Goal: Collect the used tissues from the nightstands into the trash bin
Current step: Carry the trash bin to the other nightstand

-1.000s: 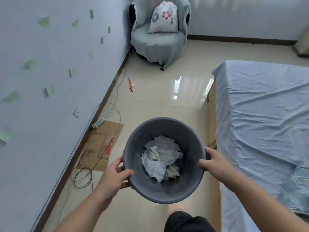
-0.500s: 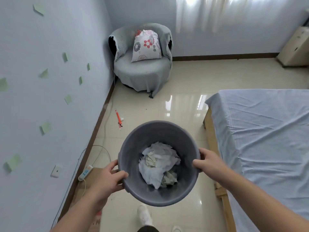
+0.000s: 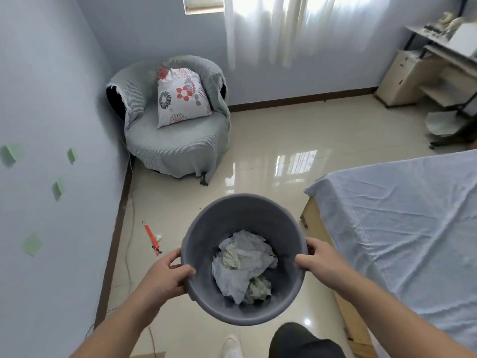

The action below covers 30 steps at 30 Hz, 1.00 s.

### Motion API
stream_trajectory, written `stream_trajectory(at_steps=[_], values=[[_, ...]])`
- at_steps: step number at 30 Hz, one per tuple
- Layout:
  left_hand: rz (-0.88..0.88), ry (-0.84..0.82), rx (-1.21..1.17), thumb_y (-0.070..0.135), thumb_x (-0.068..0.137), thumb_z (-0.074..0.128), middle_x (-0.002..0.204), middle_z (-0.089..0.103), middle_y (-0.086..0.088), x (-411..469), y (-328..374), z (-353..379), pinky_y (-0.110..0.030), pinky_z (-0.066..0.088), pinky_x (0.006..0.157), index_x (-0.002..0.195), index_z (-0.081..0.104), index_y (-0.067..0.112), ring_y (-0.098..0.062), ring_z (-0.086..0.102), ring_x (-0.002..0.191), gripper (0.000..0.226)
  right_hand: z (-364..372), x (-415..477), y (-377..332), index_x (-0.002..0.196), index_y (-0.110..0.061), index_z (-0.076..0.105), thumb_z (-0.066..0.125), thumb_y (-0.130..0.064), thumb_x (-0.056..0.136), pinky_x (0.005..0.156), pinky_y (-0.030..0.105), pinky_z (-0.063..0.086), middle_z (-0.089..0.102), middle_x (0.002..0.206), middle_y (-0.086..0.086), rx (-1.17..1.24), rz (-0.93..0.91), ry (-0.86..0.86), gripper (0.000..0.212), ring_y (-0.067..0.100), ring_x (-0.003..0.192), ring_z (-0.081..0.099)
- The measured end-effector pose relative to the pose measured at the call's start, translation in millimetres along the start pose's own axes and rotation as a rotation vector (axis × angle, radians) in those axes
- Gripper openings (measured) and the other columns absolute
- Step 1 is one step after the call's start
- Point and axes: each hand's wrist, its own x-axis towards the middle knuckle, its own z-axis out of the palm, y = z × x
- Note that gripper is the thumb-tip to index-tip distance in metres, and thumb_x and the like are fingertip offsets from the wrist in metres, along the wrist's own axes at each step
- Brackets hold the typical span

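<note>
No text can be read anywhere — the red stick (image 3: pixel 151 235) lying just beyond the left hand (image 3: pixel 165 273) is too small to show any lettering.

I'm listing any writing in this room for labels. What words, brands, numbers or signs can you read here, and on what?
No text can be read.
On the green notes on the wall: blurred, no writing can be made out.
On the red stick on the floor: a mark at its far end, too small to read.
On the trash bin: no label shows.
On the cushion: flower print only.
</note>
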Motion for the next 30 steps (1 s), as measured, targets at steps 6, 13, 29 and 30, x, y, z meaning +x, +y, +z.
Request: stream_trajectory(at_steps=[6,13,29,30], values=[[0.051,-0.083,0.043,-0.001,0.090,0.069,0.096,0.085,-0.001,112.5,104.1,9.3,-0.032,0.068,0.067,0.117,0.064,0.040,-0.026,0.083,0.088,0.049,-44.6,102.2,-37.0,0.082,-0.036,0.070,0.067,-0.034,0.056,0.071,0.042,0.059,0.070,0.072,-0.012,0.055,-0.004,0.154,0.025,0.015,0.074,0.067],[-0.004,-0.086,0.055,-0.005,0.093,0.067,0.095,0.085,-0.005,234.9,203.8,17.3,-0.028,0.067,0.067,0.119,0.061,0.038,-0.029,0.083,0.090,0.050,-85.0,254.1,-81.9,0.083,-0.020,0.071,0.067,-0.028,0.058,0.074,0.050,0.059,0.069,0.072,-0.004,0.099,0.043,0.102,0.026,0.024,0.074,0.065],[0.137,-0.128,0.063,-0.005,0.090,0.068,0.100,0.085,-0.001,485.6,435.5,29.6,-0.030,0.067,0.067,0.123,0.067,0.041,-0.027,0.083,0.091,0.057,-206.8,498.1,-235.9,0.081,-0.020,0.073,0.064,-0.021,0.060,0.067,0.037,0.058,0.071,0.067,-0.009,0.233,0.022,0.219,0.022,0.016,0.069,0.065],[0.137,-0.166,0.079,-0.003,0.089,0.069,0.101,0.085,-0.003,508.5,455.2,37.5,-0.035,0.068,0.070,0.125,0.067,0.042,-0.031,0.083,0.092,0.057,-220.0,510.9,-239.9,0.082,-0.020,0.074,0.065,-0.021,0.060,0.071,0.041,0.061,0.072,0.069,-0.008,0.241,0.034,0.237,0.024,0.017,0.071,0.066]])
